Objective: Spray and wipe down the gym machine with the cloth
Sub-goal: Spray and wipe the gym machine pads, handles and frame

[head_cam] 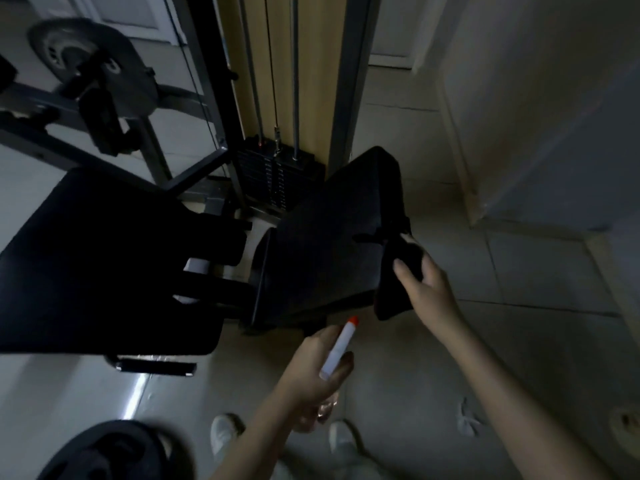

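Observation:
The gym machine has two black pads: a seat pad in the middle and a larger pad to its left. My right hand grips a dark cloth against the seat pad's right front corner. My left hand holds a spray bottle with a white head and an orange nozzle tip, just below the seat pad's front edge, nozzle pointing up toward the pad. The bottle's clear body shows below my palm.
Behind the seat stand the weight stack, its cables and the yellow upright. A weight plate hangs on the frame at upper left; another plate lies at lower left. A wall corner is on the right. My shoes stand on tiled floor.

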`<state>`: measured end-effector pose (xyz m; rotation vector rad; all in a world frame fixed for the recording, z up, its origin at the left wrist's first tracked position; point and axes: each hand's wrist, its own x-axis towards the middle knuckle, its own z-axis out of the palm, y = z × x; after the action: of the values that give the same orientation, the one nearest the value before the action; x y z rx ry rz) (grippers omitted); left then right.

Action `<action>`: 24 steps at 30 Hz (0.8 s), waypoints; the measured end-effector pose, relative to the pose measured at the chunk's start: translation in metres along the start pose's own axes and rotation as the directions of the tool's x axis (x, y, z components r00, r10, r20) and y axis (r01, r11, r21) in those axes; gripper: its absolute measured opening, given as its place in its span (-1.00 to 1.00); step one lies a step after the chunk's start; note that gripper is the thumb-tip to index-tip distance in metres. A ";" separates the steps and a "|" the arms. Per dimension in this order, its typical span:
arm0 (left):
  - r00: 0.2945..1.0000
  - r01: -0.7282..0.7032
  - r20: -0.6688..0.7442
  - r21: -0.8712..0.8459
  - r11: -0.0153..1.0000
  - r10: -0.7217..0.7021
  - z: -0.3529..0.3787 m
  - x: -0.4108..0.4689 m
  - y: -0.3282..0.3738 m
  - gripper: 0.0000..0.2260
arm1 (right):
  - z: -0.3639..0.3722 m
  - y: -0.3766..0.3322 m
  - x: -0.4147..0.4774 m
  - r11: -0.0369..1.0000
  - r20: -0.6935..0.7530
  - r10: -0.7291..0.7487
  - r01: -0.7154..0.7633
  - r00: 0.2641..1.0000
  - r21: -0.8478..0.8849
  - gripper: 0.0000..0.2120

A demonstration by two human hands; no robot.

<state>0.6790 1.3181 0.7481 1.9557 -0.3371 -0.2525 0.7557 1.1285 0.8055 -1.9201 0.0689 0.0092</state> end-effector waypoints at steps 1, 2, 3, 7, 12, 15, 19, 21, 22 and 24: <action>0.999 0.028 -0.046 -0.017 0.999 -0.029 0.009 -0.002 0.002 -0.68 | -0.002 0.003 0.001 1.000 0.007 -0.003 0.003 1.000 -0.014 -0.61; 0.994 0.059 -0.092 -0.034 0.998 -0.062 0.017 -0.004 0.006 -0.70 | -0.002 0.005 0.001 0.999 0.021 -0.010 0.011 1.000 -0.030 -0.60; 0.987 0.085 -0.134 -0.060 0.995 -0.092 0.025 -0.006 0.007 -0.75 | -0.002 0.006 0.002 0.999 0.032 -0.018 0.019 0.999 -0.037 -0.60; 0.961 0.152 -0.215 -0.109 0.982 -0.173 0.043 -0.013 0.009 -0.91 | -0.003 0.013 0.003 0.999 0.047 -0.032 0.032 0.998 -0.004 -0.61; 0.899 0.272 -0.293 -0.204 0.940 -0.324 0.043 -0.019 0.000 -0.85 | -0.001 0.017 0.004 0.998 0.006 -0.053 0.053 0.999 -0.040 -0.61; 0.877 0.326 -0.293 -0.221 0.919 -0.381 0.037 -0.024 -0.013 -0.84 | 0.000 0.017 0.005 0.997 -0.018 -0.063 0.062 0.998 -0.045 -0.61; 0.857 0.373 -0.285 -0.230 0.899 -0.429 0.029 -0.028 -0.021 -0.82 | 0.003 0.015 0.004 0.998 -0.052 -0.050 0.047 0.997 -0.049 -0.62; 0.841 0.398 -0.278 -0.264 0.879 -0.465 0.025 -0.029 -0.020 -0.79 | 0.005 0.014 0.003 0.998 -0.072 -0.044 0.041 0.996 -0.044 -0.63; 0.833 0.410 -0.274 -0.279 0.868 -0.481 0.022 -0.029 -0.021 -0.78 | 0.006 0.013 0.002 0.998 -0.085 -0.048 0.045 0.995 -0.047 -0.63; 0.825 0.422 -0.270 -0.291 0.859 -0.497 0.019 -0.031 -0.024 -0.78 | 0.007 0.013 0.002 0.997 -0.103 -0.061 0.056 0.993 -0.053 -0.64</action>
<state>0.6467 1.3220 0.7195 1.7927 0.3895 -0.2484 0.7568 1.1308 0.7910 -1.9710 0.0832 -0.1305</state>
